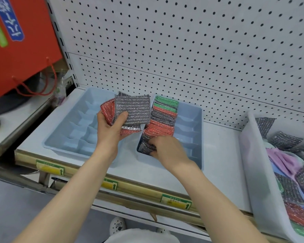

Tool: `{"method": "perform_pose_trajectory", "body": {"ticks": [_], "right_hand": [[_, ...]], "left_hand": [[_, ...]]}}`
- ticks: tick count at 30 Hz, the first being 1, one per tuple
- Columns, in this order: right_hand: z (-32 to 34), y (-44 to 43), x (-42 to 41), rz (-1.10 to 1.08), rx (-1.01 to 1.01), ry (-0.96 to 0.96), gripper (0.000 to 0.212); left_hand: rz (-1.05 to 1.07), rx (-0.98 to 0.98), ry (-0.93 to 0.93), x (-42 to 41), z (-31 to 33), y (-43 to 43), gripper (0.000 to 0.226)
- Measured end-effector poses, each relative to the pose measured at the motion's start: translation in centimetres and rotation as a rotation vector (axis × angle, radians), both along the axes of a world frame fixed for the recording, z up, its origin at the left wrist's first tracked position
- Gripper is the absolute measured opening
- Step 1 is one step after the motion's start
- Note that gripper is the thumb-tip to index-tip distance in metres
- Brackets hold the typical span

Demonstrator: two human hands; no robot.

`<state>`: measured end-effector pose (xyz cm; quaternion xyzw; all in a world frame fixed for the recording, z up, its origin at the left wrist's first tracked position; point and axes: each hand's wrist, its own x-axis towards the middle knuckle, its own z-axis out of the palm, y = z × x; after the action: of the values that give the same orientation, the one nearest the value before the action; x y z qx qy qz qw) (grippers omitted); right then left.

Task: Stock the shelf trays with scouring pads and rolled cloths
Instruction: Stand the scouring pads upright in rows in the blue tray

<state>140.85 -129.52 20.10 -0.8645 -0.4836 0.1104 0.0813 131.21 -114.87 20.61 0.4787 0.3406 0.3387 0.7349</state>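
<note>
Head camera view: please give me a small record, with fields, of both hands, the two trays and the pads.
left pale blue plastic tray: divided into compartments, beside the right tray
right pale blue plastic tray: holds the pad row in its left column; green, grey and red pads on edge
left grip: holds fanned flat grey and red glitter-knit scouring pads above the trays
right grip: fingers curled on grey pads at the row's near end
white plastic bin: far right, loose pads and pink cloth inside
</note>
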Motion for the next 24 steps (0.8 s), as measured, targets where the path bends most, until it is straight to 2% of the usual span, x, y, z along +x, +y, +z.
{"method": "perform_pose_trajectory", "body": {"ticks": [7,11,14,17,20,22,24], "right_hand": [[0.6,0.3,0.2,0.017,0.055,-0.019,0.005],[0.8,-0.3,1.0,-0.008,0.123,0.177,0.028],[-0.2,-0.8,1.0,-0.009,0.302,0.061,0.037],[-2.1,-0.9,0.8,0.104,0.273,-0.049,0.035],[-2.3,-1.1,1.4,0.067,0.348,-0.038,0.034],[-2.5,-1.2,1.3,0.091,0.295,0.011,0.042],[-2.2,-1.3,1.4,0.066,0.264,0.158,0.045]], "left_hand": [[-0.008,0.017,-0.028,0.7,0.5,0.1,0.051],[-0.010,0.008,-0.022,0.8,0.3,0.1,0.049],[-0.016,0.009,-0.021,0.8,0.0,0.0,0.050],[-0.021,0.008,-0.024,1.0,-0.1,-0.1,0.050],[-0.026,0.021,-0.025,1.2,0.2,-0.3,0.049],[-0.033,0.022,-0.034,1.3,0.5,-0.4,0.047],[-0.041,0.008,-0.035,1.5,0.5,-0.6,0.046]]}}
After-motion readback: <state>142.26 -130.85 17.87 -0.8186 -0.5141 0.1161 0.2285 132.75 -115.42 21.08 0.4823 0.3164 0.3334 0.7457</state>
